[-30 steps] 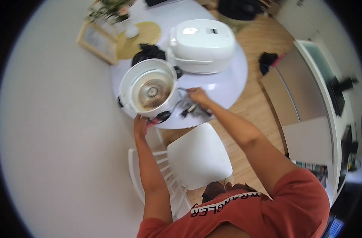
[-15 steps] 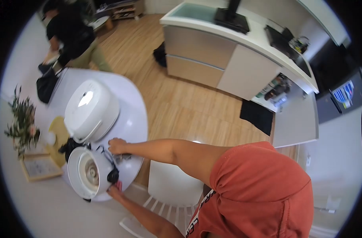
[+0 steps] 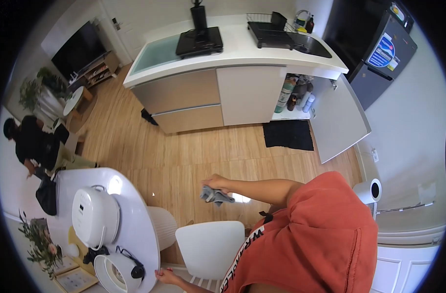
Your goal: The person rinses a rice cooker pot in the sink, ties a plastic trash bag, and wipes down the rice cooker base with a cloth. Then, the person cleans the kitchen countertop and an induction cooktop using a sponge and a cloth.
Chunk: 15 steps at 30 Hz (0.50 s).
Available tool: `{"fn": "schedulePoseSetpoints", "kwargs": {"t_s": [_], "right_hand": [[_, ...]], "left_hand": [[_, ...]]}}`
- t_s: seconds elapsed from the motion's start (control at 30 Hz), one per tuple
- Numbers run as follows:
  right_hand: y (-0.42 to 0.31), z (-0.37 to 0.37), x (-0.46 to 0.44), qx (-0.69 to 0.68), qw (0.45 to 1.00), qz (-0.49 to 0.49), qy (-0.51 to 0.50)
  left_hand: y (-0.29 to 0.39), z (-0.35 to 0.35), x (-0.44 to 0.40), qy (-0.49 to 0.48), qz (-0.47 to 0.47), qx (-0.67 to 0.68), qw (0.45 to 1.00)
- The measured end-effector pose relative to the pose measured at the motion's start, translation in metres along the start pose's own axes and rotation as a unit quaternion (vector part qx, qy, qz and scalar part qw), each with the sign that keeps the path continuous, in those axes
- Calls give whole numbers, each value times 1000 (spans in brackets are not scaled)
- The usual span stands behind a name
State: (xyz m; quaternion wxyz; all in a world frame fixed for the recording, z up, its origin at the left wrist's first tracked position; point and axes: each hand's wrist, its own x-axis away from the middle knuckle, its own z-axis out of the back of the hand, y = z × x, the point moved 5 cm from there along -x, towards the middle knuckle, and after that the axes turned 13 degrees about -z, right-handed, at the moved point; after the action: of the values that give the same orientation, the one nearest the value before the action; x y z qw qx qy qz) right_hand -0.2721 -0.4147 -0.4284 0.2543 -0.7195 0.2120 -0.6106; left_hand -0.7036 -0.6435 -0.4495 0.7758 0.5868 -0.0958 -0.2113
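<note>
A crumpled grey cloth (image 3: 217, 196) hangs from my right hand (image 3: 216, 182), its fingers closed on it, over the wooden floor. My left hand (image 3: 167, 276) is beside the table's edge, near the white round pot-like body (image 3: 116, 273), and not touching it; its fingers are partly spread and hold nothing. That body lies open towards me, with a metal disc inside and a black cord and plug (image 3: 136, 270) at its side. Behind it on the white table (image 3: 140, 219) stands a white rice cooker (image 3: 92, 217) with a closed lid.
A white chair (image 3: 211, 249) stands by the table. Beyond the floor is a counter (image 3: 242, 61) with an open cabinet door (image 3: 338, 122) and a black mat (image 3: 288, 135) below. A person in black (image 3: 35, 144) bends at the table's far end beside a black bag (image 3: 47, 195).
The view has turned right towards the counter. My right hand has left the table with the grey cloth in it. My left hand has come away from the white round body.
</note>
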Motion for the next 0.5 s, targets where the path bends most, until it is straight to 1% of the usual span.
{"fn": "schedulePoseSetpoints", "kwargs": {"t_s": [0.03, 0.07, 0.13, 0.17, 0.23, 0.27, 0.3, 0.37, 0.4, 0.47, 0.5], "right_hand": [[9, 31, 3, -52, 998, -22, 2], [15, 60, 7, -57, 998, -17, 1], [37, 116, 4, -235, 967, -82, -59], [42, 144, 5, -232, 968, -77, -60], [53, 193, 15, -350, 925, -112, -92], [54, 221, 19, -349, 926, -111, -89], [51, 244, 24, -374, 913, -92, -133], [43, 289, 42, -425, 878, -46, -213], [38, 312, 52, -431, 876, -43, -213], [22, 365, 74, -503, 845, 53, -174], [19, 385, 85, -507, 843, 57, -170]], "left_hand": [[4, -19, 18, -22, 0, 48, 999], [9, -36, 36, -25, -6, 50, 998], [31, -92, 85, -109, 24, 91, 990], [45, -120, 107, -106, 22, 96, 990], [65, -173, 151, -165, 11, 70, 984], [65, -202, 162, -214, 0, 91, 972], [95, -229, 190, -254, 7, 86, 963], [125, -286, 226, -310, -11, 85, 947], [138, -315, 243, -340, -28, 94, 935], [175, -367, 283, -404, -53, 109, 907], [196, -390, 306, -437, -63, 112, 890]]}}
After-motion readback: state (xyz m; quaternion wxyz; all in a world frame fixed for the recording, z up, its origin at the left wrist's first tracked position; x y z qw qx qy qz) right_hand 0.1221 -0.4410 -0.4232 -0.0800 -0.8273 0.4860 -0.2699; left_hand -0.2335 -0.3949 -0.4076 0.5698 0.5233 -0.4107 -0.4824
